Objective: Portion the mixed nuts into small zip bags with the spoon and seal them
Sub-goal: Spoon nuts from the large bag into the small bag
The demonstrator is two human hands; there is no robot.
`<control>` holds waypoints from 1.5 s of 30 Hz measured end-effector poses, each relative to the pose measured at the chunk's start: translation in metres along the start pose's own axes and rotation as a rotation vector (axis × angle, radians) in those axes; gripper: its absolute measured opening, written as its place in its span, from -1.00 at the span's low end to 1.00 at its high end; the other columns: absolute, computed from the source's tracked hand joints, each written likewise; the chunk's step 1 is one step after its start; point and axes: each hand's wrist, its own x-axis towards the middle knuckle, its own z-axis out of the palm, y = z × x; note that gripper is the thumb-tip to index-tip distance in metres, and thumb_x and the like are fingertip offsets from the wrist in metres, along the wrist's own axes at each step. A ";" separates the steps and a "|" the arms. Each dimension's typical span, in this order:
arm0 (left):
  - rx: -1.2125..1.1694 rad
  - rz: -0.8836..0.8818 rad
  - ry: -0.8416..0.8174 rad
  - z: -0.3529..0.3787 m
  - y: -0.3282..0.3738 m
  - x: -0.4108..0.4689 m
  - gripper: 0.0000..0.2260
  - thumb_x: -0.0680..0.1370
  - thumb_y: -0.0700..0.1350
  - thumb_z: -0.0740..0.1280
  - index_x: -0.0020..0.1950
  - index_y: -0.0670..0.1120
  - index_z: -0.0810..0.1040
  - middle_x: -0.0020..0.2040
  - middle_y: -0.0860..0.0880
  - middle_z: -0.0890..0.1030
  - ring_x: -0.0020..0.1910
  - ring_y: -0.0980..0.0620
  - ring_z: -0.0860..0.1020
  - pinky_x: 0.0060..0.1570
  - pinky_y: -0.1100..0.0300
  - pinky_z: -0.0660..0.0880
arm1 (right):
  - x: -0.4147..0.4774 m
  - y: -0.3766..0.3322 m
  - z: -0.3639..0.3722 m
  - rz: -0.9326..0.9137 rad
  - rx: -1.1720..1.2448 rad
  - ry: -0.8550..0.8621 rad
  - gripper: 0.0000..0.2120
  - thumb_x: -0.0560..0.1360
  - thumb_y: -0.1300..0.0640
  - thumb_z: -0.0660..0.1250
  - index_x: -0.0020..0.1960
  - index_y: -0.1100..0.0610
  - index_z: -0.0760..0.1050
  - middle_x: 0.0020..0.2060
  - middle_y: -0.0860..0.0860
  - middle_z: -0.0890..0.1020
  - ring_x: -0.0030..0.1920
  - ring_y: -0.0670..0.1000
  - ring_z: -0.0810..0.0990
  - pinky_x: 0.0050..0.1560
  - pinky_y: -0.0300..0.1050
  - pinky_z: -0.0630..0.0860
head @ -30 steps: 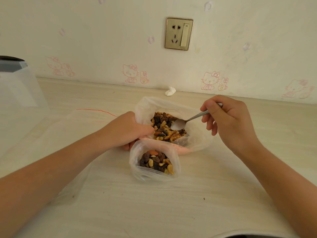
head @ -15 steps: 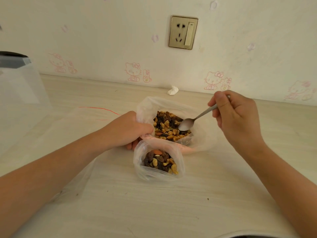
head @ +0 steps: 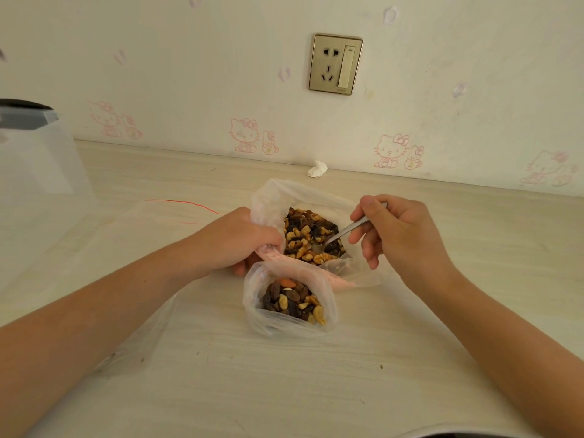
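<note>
While left hand [head: 235, 241] tight on big bag [head: 272, 197], right hand [head: 401, 230] round spoon [head: 350, 226].

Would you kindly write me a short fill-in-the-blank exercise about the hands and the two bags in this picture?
1. The right hand holds a metal ____ dipped into the large bag.
2. The left hand grips the rim of the large bag, which holds mixed ____.
3. The small zip bag, nearest the camera, is part-filled and its mouth is ____.

Missing words: spoon; nuts; open.
</note>
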 end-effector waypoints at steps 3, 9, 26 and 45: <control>-0.023 0.018 0.007 0.001 0.002 -0.001 -0.63 0.33 0.11 0.42 -0.14 -0.20 0.72 -0.06 -0.30 0.69 -0.16 -0.24 0.61 -0.12 0.02 0.45 | -0.001 0.002 0.002 0.035 0.089 -0.022 -0.67 0.72 0.11 0.24 -0.14 0.18 0.64 -0.32 0.22 0.70 -0.51 0.05 0.57 -0.54 -0.13 0.51; -0.086 0.043 0.036 0.006 0.006 0.001 -0.80 0.48 0.01 0.44 -0.22 -0.08 0.75 -0.10 -0.24 0.71 -0.09 -0.35 0.63 -0.10 -0.02 0.46 | 0.003 0.009 0.003 0.102 0.175 0.002 -0.69 0.71 0.11 0.26 -0.10 0.21 0.64 -0.32 0.21 0.70 -0.46 0.05 0.62 -0.48 -0.16 0.55; -0.152 -0.005 0.024 0.007 0.007 0.004 -0.79 0.50 0.06 0.43 -0.19 -0.02 0.77 -0.26 -0.10 0.72 -0.36 0.04 0.61 -0.39 0.23 0.49 | 0.015 0.010 -0.011 0.202 0.263 0.122 -0.72 0.71 0.13 0.24 -0.05 0.26 0.61 -0.32 0.19 0.70 -0.48 0.02 0.57 -0.50 -0.18 0.51; 0.443 0.215 -0.223 -0.019 0.026 -0.057 -0.75 0.62 0.07 0.37 -0.25 0.06 0.56 -0.38 0.12 0.62 -0.45 0.17 0.60 -0.39 0.39 0.42 | -0.007 -0.010 -0.007 0.135 0.429 -0.009 -0.68 0.70 0.13 0.24 -0.14 0.21 0.63 -0.36 0.21 0.65 -0.53 0.03 0.52 -0.56 -0.19 0.44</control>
